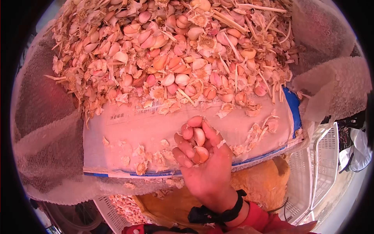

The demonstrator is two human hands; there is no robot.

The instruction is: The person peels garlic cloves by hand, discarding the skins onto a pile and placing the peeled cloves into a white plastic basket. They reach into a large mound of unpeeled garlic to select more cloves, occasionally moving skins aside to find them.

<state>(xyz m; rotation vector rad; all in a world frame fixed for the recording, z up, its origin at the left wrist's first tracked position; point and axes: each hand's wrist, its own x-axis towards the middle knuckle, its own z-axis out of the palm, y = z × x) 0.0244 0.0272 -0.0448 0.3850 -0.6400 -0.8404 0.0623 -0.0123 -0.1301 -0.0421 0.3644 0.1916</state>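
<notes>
My right hand [208,169] is palm up over the front part of a printed white sack [117,134]. Its fingers curl around several garlic cloves [199,136], some with reddish skins and some paler. A black band circles the wrist below a red sleeve. Just beyond the fingertips lies a large heap of loose garlic cloves [182,79], mixed with papery skins and dry stalks. My left hand is not in view; at the bottom edge only a bit of red and black clothing shows.
Bubble wrap [46,156] lies around and under the sack. Skin scraps [141,167] are scattered on the sack. White plastic crates [325,163] stand at the lower right. Below the sack's front edge, more cloves [126,208] fill a crate beside a yellowish-brown surface [259,181].
</notes>
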